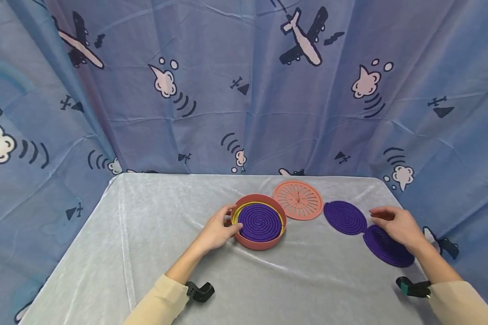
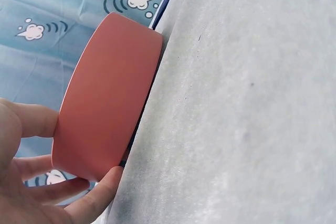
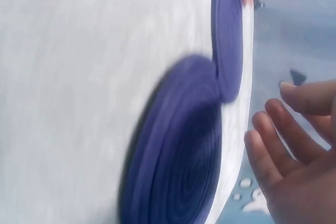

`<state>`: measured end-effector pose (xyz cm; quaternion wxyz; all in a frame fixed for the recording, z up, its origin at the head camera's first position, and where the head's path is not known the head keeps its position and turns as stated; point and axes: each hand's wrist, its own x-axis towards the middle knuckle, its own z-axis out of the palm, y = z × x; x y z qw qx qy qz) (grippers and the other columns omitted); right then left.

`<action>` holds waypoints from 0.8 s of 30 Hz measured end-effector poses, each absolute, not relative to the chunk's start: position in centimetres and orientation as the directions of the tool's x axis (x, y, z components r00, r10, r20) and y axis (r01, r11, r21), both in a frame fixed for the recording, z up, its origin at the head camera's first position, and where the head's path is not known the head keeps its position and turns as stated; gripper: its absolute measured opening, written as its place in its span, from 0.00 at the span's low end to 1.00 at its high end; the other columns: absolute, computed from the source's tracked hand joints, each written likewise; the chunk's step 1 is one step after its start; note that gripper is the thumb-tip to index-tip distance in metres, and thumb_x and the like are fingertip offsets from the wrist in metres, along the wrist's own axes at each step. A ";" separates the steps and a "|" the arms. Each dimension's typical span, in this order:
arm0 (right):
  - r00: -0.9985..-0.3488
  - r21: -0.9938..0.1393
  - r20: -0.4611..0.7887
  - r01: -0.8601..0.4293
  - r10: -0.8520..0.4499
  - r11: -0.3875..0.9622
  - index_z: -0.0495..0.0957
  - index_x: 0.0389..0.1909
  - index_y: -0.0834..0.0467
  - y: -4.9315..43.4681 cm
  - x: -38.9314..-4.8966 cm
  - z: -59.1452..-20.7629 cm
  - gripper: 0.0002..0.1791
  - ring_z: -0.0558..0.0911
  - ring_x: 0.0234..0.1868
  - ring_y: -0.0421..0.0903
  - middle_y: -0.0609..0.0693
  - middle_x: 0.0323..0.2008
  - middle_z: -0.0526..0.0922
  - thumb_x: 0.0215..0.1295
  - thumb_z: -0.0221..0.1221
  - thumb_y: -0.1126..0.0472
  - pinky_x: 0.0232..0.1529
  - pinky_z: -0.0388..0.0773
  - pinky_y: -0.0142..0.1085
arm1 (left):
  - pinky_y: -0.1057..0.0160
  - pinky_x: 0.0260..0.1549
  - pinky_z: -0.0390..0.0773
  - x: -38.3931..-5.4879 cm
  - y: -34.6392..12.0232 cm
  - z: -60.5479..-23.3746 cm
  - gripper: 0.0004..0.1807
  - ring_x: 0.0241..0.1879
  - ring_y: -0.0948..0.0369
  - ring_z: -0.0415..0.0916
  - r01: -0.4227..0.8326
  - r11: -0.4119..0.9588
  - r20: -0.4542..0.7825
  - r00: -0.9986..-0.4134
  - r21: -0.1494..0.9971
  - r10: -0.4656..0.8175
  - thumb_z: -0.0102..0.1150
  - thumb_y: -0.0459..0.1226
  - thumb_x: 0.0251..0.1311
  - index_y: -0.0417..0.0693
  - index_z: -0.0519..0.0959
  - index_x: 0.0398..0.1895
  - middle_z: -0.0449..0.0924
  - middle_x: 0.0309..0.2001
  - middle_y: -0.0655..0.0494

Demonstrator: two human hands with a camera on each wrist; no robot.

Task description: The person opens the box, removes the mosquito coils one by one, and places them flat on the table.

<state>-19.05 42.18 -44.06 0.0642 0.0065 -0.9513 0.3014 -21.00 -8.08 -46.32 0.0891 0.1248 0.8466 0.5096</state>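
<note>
A round terracotta-coloured container [image 1: 257, 246] stands near the middle of the table. Inside its wall shows a yellow ring [image 1: 283, 220], and within that lies a purple spiral coaster [image 1: 259, 222]. My left hand [image 1: 219, 229] grips the container's left side, thumb over the rim and fingers around the outer wall [image 2: 110, 98]. On the right, my right hand [image 1: 399, 227] hovers over another purple spiral disc [image 1: 388, 253], with relaxed fingers [image 3: 286, 150] and nothing between them. That disc touches a further purple spiral disc [image 1: 345, 217] on its left.
Behind the container lies a flat coral slotted disc [image 1: 298, 201] with a small raised knob at its centre. A pale grey cloth covers the table [image 1: 293, 289]. Blue curtains [image 1: 211, 108] printed with planes and clouds hang along the back and sides.
</note>
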 end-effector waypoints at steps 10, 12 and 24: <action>-0.990 -0.628 0.136 -0.116 -0.038 0.770 0.80 0.54 0.70 37.1 -21.0 -43.4 0.17 0.82 0.45 0.46 0.66 0.50 0.84 0.70 0.63 0.63 0.39 0.74 0.24 | 0.47 0.54 0.79 -21.0 -7.9 -46.4 0.33 0.59 0.46 0.76 0.137 0.453 -0.008 -0.953 0.881 0.304 0.64 0.42 0.68 0.47 0.66 0.74 0.72 0.65 0.41; -0.991 -0.636 0.127 -0.119 -0.049 0.763 0.80 0.55 0.69 36.1 -21.3 -43.2 0.17 0.82 0.49 0.56 0.66 0.51 0.83 0.71 0.62 0.63 0.41 0.75 0.26 | 0.46 0.54 0.79 -21.0 -7.9 -46.5 0.33 0.59 0.46 0.76 0.137 0.456 -0.009 -0.953 0.880 0.303 0.64 0.42 0.68 0.47 0.66 0.74 0.72 0.65 0.41; -0.989 -0.693 0.096 -0.148 -0.113 0.706 0.80 0.56 0.66 30.5 -22.7 -42.2 0.17 0.82 0.53 0.58 0.62 0.52 0.84 0.73 0.60 0.60 0.50 0.79 0.44 | 0.46 0.54 0.78 -20.9 -8.0 -46.4 0.33 0.59 0.46 0.76 0.141 0.455 -0.006 -0.952 0.879 0.308 0.64 0.42 0.68 0.46 0.66 0.74 0.72 0.65 0.42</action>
